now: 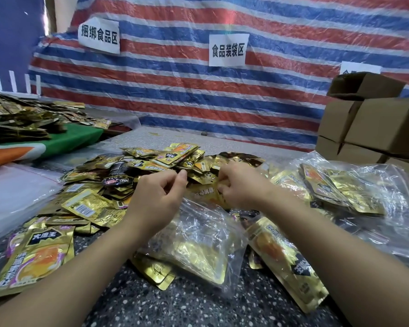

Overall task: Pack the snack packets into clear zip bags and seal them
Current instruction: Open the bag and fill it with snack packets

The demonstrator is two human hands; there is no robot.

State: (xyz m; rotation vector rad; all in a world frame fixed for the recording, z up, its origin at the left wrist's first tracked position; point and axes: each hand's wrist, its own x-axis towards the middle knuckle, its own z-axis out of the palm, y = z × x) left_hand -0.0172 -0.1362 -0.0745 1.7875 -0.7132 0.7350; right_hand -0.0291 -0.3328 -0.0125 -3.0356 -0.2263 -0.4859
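Because the zip bag (194, 241) lies flat on the worktop (198, 310) with its mouth turned away from the person, both hands work at that far edge. The left hand (156, 199) curls its fingers and pinches the rim; the right hand (239, 185) does likewise at the other side, apparently to hold the mouth open or press it closed, which one cannot be told. Gold snack packets already lie inside this bag. The loose packet heap (137, 171) sits just beyond, within reach. To the right, filled bags (345, 192) rest beside stacked cardboard boxes (373, 128).
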